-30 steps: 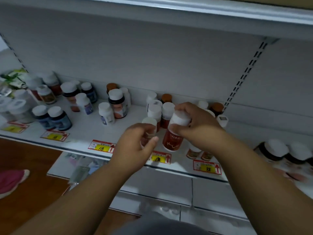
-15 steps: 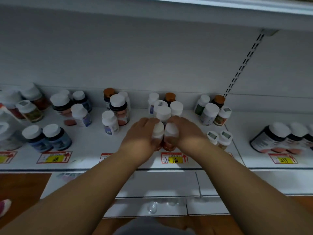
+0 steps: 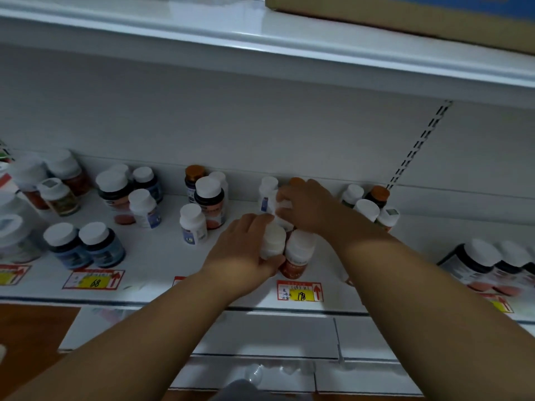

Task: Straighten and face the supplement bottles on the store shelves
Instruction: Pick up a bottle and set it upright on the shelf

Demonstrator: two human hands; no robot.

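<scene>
So in the half second before this, both hands were down at the front edge squeezing two white-capped red bottles side by side. By this moment the right hand (image 3: 307, 208) had let go of its one and reached back toward 12 o'clock, fingers curled around a white-capped bottle (image 3: 279, 204) in the row behind. The freed front bottle (image 3: 298, 251) stood upright on its own, just above the price tag reading 198 (image 3: 299, 290), so I'd call that one placed.

The left hand (image 3: 246, 247) was wrapped around the neighbouring bottle (image 3: 272, 240), thumb underneath at about 5 o'clock of it, pressing it right up against the freed one. Couldn't tell whether its label faced out, the hand covered it.

What it means for the job: the front pair of this column looked basically done and the work was moving backward into the cluster, where a small white bottle (image 3: 267, 192) and an orange-capped one (image 3: 296, 180) sat at 12 o'clock against the back wall.

Plenty left though. At 9 o'clock on the shelf (image 3: 150, 256) the dark blue bottles (image 3: 84, 246) and the ones behind them were scattered and angled every which way, and the group at 2 o'clock (image 3: 367, 206) was loose too. Early-to-middle progress, I'd guess.
</scene>
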